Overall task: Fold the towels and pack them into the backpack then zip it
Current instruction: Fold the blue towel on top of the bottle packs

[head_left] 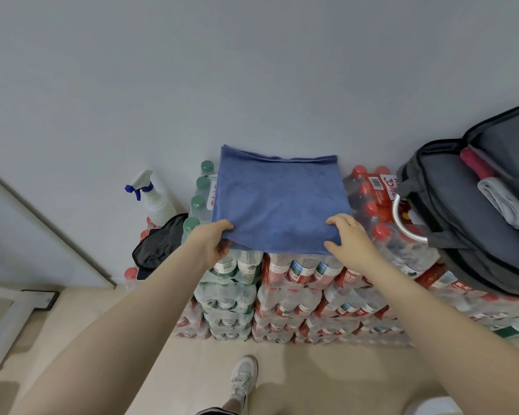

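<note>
A blue towel, folded in half, lies flat on top of stacked packs of bottled water. My left hand pinches its near left corner and my right hand grips its near right corner. A grey backpack lies open on the packs at the right. Inside it sit a folded grey towel and a folded red towel.
Shrink-wrapped bottle packs are stacked against the white wall. A white spray bottle and a black cloth rest at the left. My white shoe stands on the beige floor below.
</note>
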The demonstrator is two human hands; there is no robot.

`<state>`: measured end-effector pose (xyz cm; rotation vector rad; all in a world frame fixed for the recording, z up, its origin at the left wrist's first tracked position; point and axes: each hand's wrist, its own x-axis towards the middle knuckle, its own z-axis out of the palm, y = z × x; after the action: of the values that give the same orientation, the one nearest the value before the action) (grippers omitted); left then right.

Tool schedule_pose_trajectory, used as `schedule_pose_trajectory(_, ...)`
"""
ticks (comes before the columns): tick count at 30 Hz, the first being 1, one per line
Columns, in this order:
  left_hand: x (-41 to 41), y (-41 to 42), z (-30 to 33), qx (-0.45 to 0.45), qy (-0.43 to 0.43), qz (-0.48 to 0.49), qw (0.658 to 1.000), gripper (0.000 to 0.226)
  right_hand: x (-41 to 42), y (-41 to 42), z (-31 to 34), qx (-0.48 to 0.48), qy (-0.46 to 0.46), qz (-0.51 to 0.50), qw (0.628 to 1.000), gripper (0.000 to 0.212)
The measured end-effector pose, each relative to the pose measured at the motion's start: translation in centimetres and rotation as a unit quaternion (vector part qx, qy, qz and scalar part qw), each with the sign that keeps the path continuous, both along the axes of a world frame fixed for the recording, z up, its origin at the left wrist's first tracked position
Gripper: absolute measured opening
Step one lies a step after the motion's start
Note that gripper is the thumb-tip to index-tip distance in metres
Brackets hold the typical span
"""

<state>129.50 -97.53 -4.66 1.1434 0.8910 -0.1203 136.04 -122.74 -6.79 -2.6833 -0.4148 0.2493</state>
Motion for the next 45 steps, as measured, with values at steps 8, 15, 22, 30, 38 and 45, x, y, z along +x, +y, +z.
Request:
schedule_pose_trajectory(8, -1.0, 3.6, -2.2, 0.308, -0.052, -0.034, 0.949, 0.031, -0.4, -0.2, 0.0, -0.037, -0.009, 0.012, 0.999, 0.055)
schedule_pose_trajectory(15, -2.4, 3.0, -4.5, 0.304, 0.005, -0.03, 0.952, 0.028, -2.2, 0.1, -0.8, 0.027, -0.055, -0.126, 0.99, 0.068)
schedule_pose_trajectory(22, -2.2, 1.0, -4.6, 0.182, -0.014, -0.02, 0.983, 0.028, -2.0, -0.2, -0.9, 0.381, 0.145, -0.342, 0.847, 0.021)
schedule_pose_trajectory(30, -2.3, 0.7, -3.4, 0.01, -0.047, 0.018, 0.999, 0.032, -2.3, 0.2, 0.0, 0.46, 0.208, -0.373, 0.779, 0.005)
schedule_pose_trajectory(38, -2.3, 0.5, 0.7, 0.036, -0.175, 0.061, 0.982, 0.031, -3.3, -0.9, 4.6, 0.553, 0.131, -0.327, 0.755, 0.006)
schedule_pose_trajectory(45, -0.9, -0.9, 8.9, 0.01, -0.334, 0.089, 0.938, 0.018, -2.1, -0.2, 11.5, 0.768, 0.056, -0.217, 0.6, 0.022)
